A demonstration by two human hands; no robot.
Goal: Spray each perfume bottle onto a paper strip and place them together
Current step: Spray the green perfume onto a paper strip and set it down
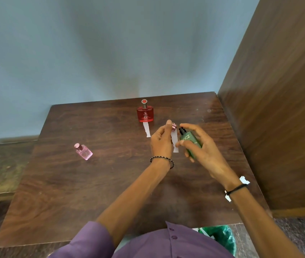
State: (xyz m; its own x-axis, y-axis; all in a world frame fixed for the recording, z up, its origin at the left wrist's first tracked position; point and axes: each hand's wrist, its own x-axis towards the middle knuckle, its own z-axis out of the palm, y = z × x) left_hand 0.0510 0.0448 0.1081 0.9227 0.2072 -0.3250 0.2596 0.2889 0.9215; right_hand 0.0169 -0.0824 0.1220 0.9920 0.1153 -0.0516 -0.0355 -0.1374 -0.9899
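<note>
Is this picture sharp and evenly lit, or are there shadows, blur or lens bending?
Head view: the wide lens bends the table edges and the wall; a soft, blurred shadow falls on the wall above the red bottle, whose label reads clearly; a pale sheen lies at the table's far right corner; the purple shirt at the bottom is soft.

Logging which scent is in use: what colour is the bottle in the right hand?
Green bottle, black nozzle, seen in the head view.

dark wood-grain table (92, 183) with a dull sheen, glossy red glass bottle (145, 113), matt white paper strip (146, 129)
</note>
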